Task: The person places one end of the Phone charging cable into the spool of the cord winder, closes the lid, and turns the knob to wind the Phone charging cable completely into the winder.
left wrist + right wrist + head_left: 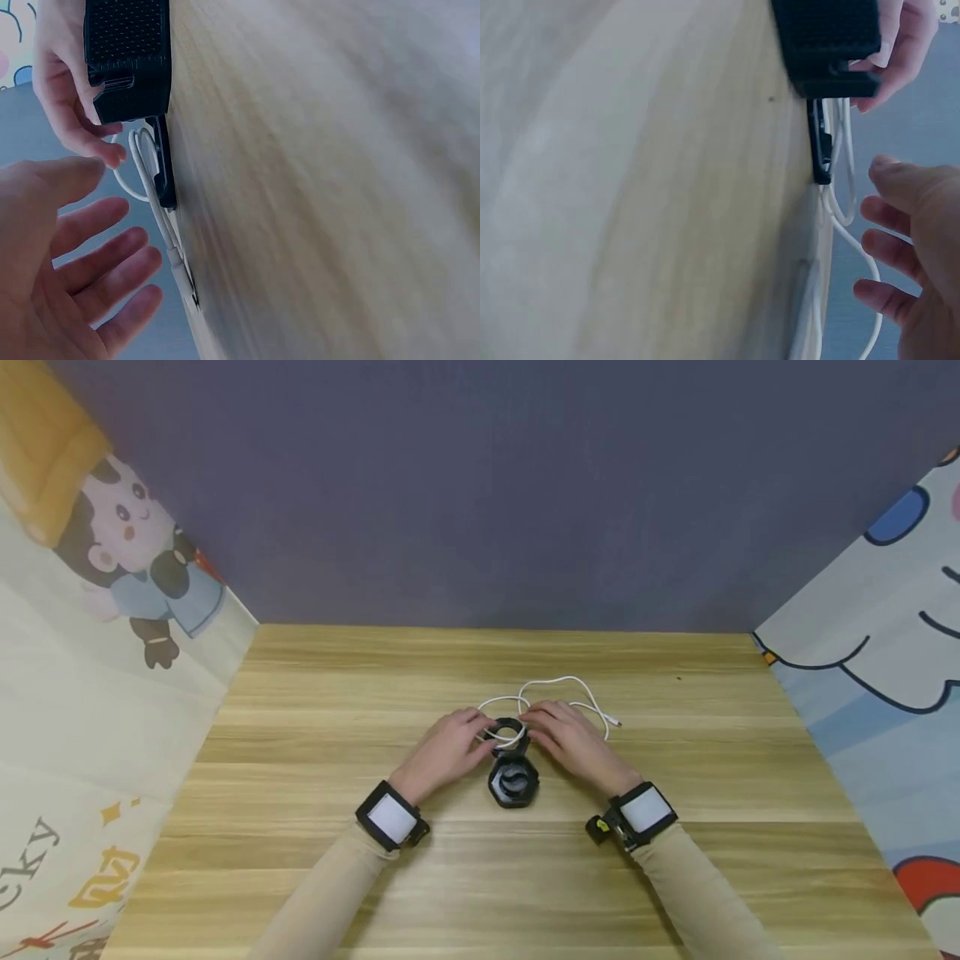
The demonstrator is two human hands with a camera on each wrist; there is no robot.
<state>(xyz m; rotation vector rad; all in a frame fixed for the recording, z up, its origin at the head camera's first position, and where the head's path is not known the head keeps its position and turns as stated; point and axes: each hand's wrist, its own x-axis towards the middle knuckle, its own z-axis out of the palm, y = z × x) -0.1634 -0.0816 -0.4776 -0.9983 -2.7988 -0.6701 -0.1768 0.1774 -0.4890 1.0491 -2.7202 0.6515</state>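
A black hexagonal case (513, 783) lies on the table, with a flat black ring-shaped part (507, 722) extending from its far side. Loops of a white cable (564, 679) lie over and behind the ring, and one connector end points right. My left hand (442, 752) is just left of the ring, fingers loosely bent and apart. On the other side, my right hand (576, 745) hovers beside the ring with its fingers spread. In the wrist views neither hand holds the cable (154, 195) or the case (829, 49).
The wooden table (315, 693) extends around the hands to a dark blue-grey panel (480, 493) at the back. Cartoon-printed sheets (82, 693) flank it on the left and right. Each wrist wears a black strapped device (390, 816).
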